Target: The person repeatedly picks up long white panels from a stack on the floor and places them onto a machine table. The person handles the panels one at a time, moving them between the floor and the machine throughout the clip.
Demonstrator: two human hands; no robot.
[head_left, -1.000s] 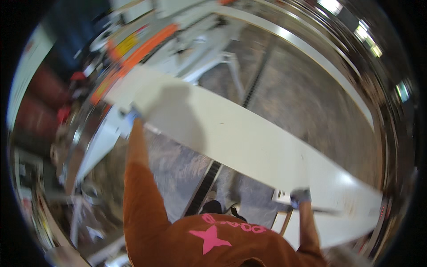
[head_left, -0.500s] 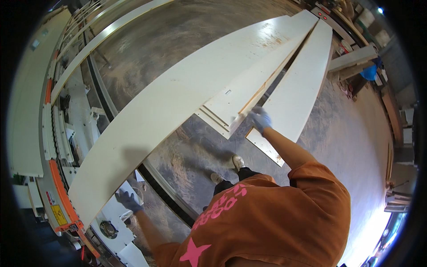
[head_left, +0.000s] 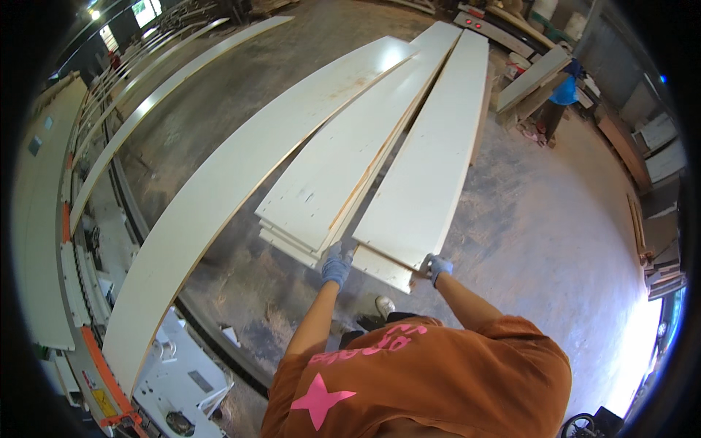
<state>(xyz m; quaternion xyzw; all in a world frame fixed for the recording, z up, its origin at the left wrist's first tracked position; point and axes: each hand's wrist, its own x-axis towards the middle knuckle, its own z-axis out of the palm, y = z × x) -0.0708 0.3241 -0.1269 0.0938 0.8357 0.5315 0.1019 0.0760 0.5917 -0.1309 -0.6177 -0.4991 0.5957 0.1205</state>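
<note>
My right hand (head_left: 438,268), in a grey-blue glove, is closed on the near right corner of a long white panel (head_left: 427,160). This panel lies on top of another white board (head_left: 383,271), whose near end sticks out below it. My left hand (head_left: 336,267), gloved alike, is at the gap between this panel and a neighbouring stack of white panels (head_left: 343,153). Its fingers reach toward the panel's near left corner, and their grip is partly hidden. Further left, a separate long white panel (head_left: 219,186) reaches from the machine side past the stack.
An edge machine (head_left: 91,339) with orange trim and a chain runs along the left. More white strips (head_left: 175,69) extend at the far left. Boards (head_left: 537,80) and a blue bag (head_left: 564,90) stand at the far right. My shoe (head_left: 385,306) is just below the panel ends.
My left hand has left the machine side and moved right to the panel ends. My right hand has shifted right onto the panel's corner. The leftmost panel now shows a gap beside the stack.
</note>
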